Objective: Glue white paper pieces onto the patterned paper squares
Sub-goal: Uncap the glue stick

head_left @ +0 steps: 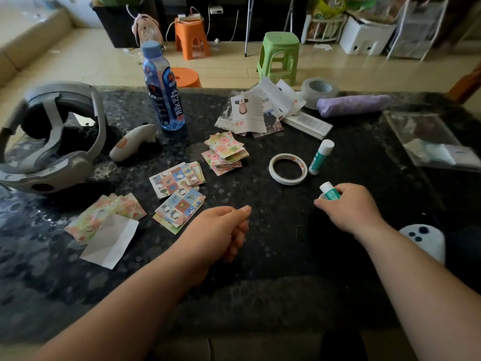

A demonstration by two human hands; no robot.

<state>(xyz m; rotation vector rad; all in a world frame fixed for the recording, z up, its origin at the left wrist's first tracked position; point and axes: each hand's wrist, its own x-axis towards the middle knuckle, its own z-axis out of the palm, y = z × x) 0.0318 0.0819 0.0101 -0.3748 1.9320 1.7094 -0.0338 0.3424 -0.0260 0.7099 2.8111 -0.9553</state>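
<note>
Over on the right side of the dark table [260, 269], the right hand [351, 207] is wrapped round a glue stick [331, 193], its white end poking out toward the tape ring [287, 168]. I can't tell whether that end is capped. A second glue stick [321, 157] lies just beyond the ring. The left hand [223, 226] sits mid-table, fingers loosely curled, nothing visible in them. So this looks like the glue being readied, with no paper picked yet. The white paper piece [109, 241] lies at the near left, its top edge against the pastel squares [112, 212]. The penguin-print squares [179, 188] are fanned out just ahead of the left hand, and the heart-print squares [225, 152] are stacked further back. The free left hand is best placed to fetch the white piece and pin it flat with straight fingers. Then a thin, even pass of glue right out to the edges would do it. Those piles are loose, so lift one square only, line up the corners, then press from the middle outward.
</note>
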